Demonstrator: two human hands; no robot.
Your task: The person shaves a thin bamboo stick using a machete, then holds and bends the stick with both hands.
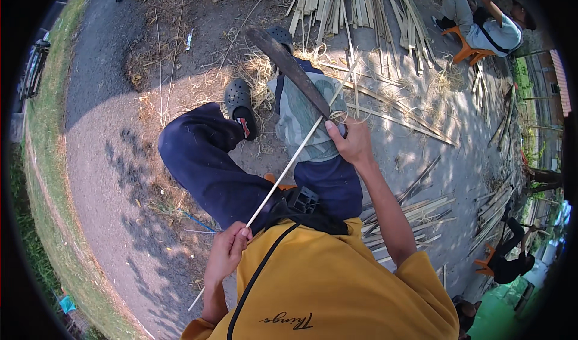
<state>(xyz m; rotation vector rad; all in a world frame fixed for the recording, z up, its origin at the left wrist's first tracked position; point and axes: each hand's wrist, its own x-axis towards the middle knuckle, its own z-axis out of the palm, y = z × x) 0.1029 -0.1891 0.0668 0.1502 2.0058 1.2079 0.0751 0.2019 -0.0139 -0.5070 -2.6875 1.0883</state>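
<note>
A long, thin bamboo strip [278, 182] runs slantwise across my lap. My left hand [226, 251] is closed round its lower part near my waist, with the tail end sticking out below. Over my right thigh, my right hand [354, 141] grips a long, dark-bladed knife [288, 68], whose handle is hidden in the fist. The blade points away and to the left. By my right thumb the strip meets the blade near its base, and its far end shows beyond. A grey-green patterned cloth [292, 122] covers my right knee, under the knife.
Bamboo strips [337, 6] lie fanned out at the far side, with more strips [415, 216] to my right. Curly shavings [262, 78] surround my clogs [239, 99]. One person [494, 34] sits on an orange stool at the far right; another person [510, 262] sits lower right.
</note>
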